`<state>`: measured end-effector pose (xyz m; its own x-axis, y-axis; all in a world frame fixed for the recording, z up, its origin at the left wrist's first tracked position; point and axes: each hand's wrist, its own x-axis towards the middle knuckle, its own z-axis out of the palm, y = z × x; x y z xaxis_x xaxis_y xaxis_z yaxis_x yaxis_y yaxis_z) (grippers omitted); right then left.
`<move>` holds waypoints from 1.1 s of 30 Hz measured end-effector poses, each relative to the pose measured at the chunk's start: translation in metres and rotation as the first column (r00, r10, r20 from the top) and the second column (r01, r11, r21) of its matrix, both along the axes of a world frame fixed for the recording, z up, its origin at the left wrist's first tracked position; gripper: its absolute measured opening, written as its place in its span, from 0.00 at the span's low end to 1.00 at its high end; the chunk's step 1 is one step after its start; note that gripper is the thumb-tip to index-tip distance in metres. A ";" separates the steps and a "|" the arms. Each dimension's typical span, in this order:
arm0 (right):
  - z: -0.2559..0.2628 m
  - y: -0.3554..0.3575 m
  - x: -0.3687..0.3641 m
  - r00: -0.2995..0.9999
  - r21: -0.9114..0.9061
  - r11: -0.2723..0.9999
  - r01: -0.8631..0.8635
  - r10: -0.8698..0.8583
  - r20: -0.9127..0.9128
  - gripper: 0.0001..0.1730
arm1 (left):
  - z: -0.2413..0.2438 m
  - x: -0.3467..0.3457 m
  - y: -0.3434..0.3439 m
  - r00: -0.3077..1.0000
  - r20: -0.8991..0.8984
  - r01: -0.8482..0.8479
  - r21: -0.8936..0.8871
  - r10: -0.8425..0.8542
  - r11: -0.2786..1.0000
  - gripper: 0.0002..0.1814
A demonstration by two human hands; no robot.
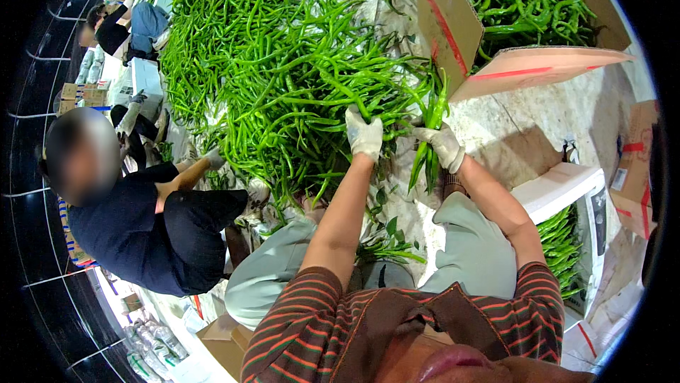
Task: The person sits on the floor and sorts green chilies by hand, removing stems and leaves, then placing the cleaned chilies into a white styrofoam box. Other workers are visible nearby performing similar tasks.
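A large heap of long green chili peppers [276, 64] spreads over a pale ground sheet [510, 122] before me. My left hand [364, 133], in a whitish work glove, is at the heap's near right edge with its fingers closed around a green pepper [345, 93]. Just to the right, my right hand [445, 145], gloved the same way, grips a bunch of long peppers [436, 104]. Their ends stick out above and below the fist. Part of that bunch is hidden behind the glove.
An open cardboard box [451, 16] of curled peppers stands at the upper right. At my right is a white foam box [589, 245] holding peppers. A co-worker in dark clothes [143, 223] crouches at my left, a gloved hand [215, 158] at the heap. Other people sit farther back.
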<state>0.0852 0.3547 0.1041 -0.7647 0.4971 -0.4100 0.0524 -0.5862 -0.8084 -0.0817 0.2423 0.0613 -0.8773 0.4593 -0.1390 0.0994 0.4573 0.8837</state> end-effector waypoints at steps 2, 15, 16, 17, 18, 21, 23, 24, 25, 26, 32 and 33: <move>0.001 0.000 -0.003 0.998 -0.223 0.975 0.006 -0.019 -0.056 0.13 | 0.022 0.034 -0.020 0.996 -0.013 0.089 0.171 -0.088 0.981 0.33; 0.002 -0.006 0.008 0.890 0.419 0.799 -0.432 0.453 0.054 0.23 | 0.024 -0.089 0.067 0.574 -0.444 0.121 -0.785 -0.688 0.607 0.25; 0.009 -0.009 0.001 0.843 0.447 0.752 -0.485 0.538 0.008 0.24 | 0.034 -0.097 0.074 0.575 -0.364 0.194 -0.809 -0.732 0.554 0.21; 0.020 -0.004 0.010 0.792 0.461 0.667 -0.585 0.591 0.150 0.25 | 0.043 -0.103 0.076 0.575 -0.283 0.261 -0.826 -0.768 0.499 0.16; 0.034 -0.002 0.007 0.756 0.461 0.623 -0.631 0.627 0.187 0.26 | 0.047 -0.106 0.063 0.501 -0.459 0.261 -0.727 -0.733 0.634 0.11; 0.027 -0.001 0.014 0.903 0.776 0.548 -0.312 0.424 0.064 0.27 | 0.128 -0.060 0.034 0.382 -0.680 0.355 -0.517 -0.626 0.779 0.12; 0.031 -0.001 0.010 0.932 0.915 0.398 -0.067 0.353 -0.085 0.27 | 0.163 -0.038 -0.001 0.346 -0.727 0.401 -0.456 -0.593 0.794 0.15; 0.042 0.004 0.007 0.926 0.942 0.336 -0.017 0.361 -0.112 0.27 | 0.174 -0.027 -0.016 0.386 -0.666 0.459 -0.462 -0.638 0.759 0.16; 0.049 0.008 0.005 0.919 0.962 0.271 0.035 0.370 -0.138 0.26 | 0.188 -0.016 -0.027 0.385 -0.613 0.534 -0.462 -0.690 0.709 0.17; 0.047 0.010 0.007 0.910 0.988 0.154 0.031 0.405 -0.091 0.27 | 0.188 -0.009 -0.033 0.385 -0.545 0.637 -0.427 -0.745 0.642 0.16; 0.048 -0.005 0.037 0.903 0.545 0.760 -0.352 0.430 -0.016 0.38 | 0.153 -0.007 -0.012 0.811 -0.043 0.581 0.186 -0.584 0.793 0.15; 0.047 -0.006 0.044 0.927 0.431 0.841 -0.327 0.375 -0.028 0.40 | 0.149 -0.011 0.010 0.890 0.084 0.416 0.256 -0.449 0.873 0.14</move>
<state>0.1289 0.3484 0.1509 -0.9470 0.2916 -0.1348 0.0913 -0.1581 -0.9832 -0.0929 0.2525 0.2108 -0.5632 0.8214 -0.0897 0.1126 0.1838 0.9765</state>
